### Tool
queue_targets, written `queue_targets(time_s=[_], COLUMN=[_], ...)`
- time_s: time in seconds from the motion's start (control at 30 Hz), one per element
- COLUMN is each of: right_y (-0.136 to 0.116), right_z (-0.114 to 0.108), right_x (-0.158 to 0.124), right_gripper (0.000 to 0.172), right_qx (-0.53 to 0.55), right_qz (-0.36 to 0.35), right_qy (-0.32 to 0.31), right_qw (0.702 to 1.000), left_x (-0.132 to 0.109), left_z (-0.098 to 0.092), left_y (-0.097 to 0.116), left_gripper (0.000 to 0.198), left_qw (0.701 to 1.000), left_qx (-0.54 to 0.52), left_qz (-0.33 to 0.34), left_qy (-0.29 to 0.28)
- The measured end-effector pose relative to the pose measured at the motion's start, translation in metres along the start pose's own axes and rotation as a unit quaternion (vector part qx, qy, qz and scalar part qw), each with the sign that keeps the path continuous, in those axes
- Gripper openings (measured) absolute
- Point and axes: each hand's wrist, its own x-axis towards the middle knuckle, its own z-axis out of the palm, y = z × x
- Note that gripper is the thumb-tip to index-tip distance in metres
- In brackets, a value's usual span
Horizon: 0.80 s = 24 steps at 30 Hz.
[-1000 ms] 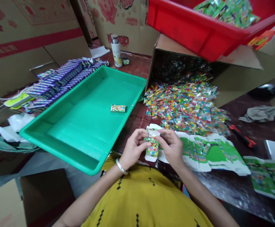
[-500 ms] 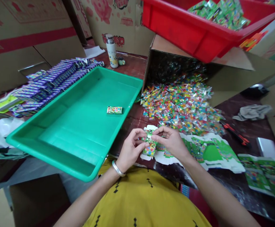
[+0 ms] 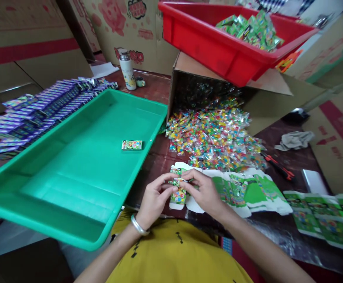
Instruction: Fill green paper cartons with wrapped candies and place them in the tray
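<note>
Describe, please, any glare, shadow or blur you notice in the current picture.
Head view: bright glints on the candy bags, shadow inside the cardboard box; same head view: flat cartons at far right look soft, and print on the small carton is too tiny to read.

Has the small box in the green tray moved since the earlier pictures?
No. Against the green tray, the small box lies in the same place, near the right rim; only the view shifted.

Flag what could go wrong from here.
1. The small carton between the left hand and right hand might crease at its flaps.
2. The loose candy packets lie right beside the flat green cartons and could slide onto them.
3. The red bin seems perched on the cardboard box; it might tip.
</note>
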Motion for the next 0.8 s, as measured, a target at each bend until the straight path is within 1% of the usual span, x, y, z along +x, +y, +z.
queue_targets(time_s=[0.03,0.1,0.13,0.17,0.2,0.23,0.27,0.3,0.33,0.4,0.47,0.5,0.6,0.63,0.7,0.73,0.8], right_y=[0.003,0.012,0.019,0.028,0.037,0.048,0.058,0.066,0.074,0.083,0.086,0.086,0.085,0.083,0.076,0.070,0.052], right_z=[-0.008,-0.032,-0.047,-0.062,-0.076,-0.087,-0.095,-0.100,-0.103,-0.103,-0.103,-0.102,-0.104,-0.105,-0.105,-0.105,-0.100], right_x=[0.003,0.012,0.018,0.025,0.030,0.036,0.040,0.044,0.047,0.052,0.055,0.056,0.057,0.057,0.056,0.056,0.053], right_gripper=[0.013,0.017,0.019,0.022,0.026,0.028,0.029,0.029,0.026,0.016,0.009,0.010,0.021,0.022,0.016,0.014,0.018], right_qx=[-0.021,-0.102,-0.169,-0.258,-0.343,-0.402,-0.433,-0.448,-0.449,-0.432,-0.411,-0.402,-0.365,-0.349,-0.318,-0.297,-0.221], right_qz=[-0.003,0.013,0.034,0.057,0.069,0.075,0.079,0.082,0.083,0.083,0.080,0.079,0.075,0.072,0.064,0.058,0.044], right_qy=[-0.015,-0.029,0.017,0.084,0.132,0.148,0.142,0.138,0.127,0.109,0.098,0.095,0.088,0.085,0.083,0.092,0.135], right_qw=[1.000,0.994,0.985,0.961,0.928,0.901,0.887,0.880,0.881,0.891,0.903,0.907,0.924,0.930,0.942,0.949,0.965], left_x=[0.001,0.002,0.004,0.005,0.006,0.007,0.007,0.008,0.008,0.008,0.008,0.008,0.010,0.012,0.014,0.015,0.016], left_z=[-0.001,-0.003,-0.004,-0.006,-0.006,-0.007,-0.006,-0.005,-0.004,-0.002,-0.001,-0.001,-0.001,-0.001,0.000,0.000,0.001], left_y=[-0.001,-0.003,-0.004,-0.005,-0.006,-0.006,-0.006,-0.005,-0.004,-0.002,0.000,0.000,-0.001,-0.002,-0.005,-0.006,-0.008], left_gripper=[0.026,0.022,0.020,0.022,0.024,0.028,0.031,0.034,0.040,0.052,0.055,0.053,0.041,0.038,0.034,0.034,0.034], left_qw=[1.000,1.000,0.999,0.998,0.997,0.996,0.994,0.993,0.991,0.989,0.988,0.988,0.991,0.992,0.996,0.998,1.000], left_qx=[0.000,0.007,0.011,0.012,0.006,-0.011,-0.034,-0.059,-0.081,-0.108,-0.114,-0.115,-0.106,-0.096,-0.062,-0.038,0.015], left_qz=[-0.005,-0.006,-0.005,-0.005,-0.009,-0.016,-0.026,-0.037,-0.047,-0.067,-0.084,-0.088,-0.079,-0.073,-0.058,-0.047,-0.014], left_qy=[0.002,0.021,0.039,0.059,0.076,0.089,0.096,0.098,0.096,0.081,0.057,0.046,0.031,0.032,0.032,0.028,0.016])
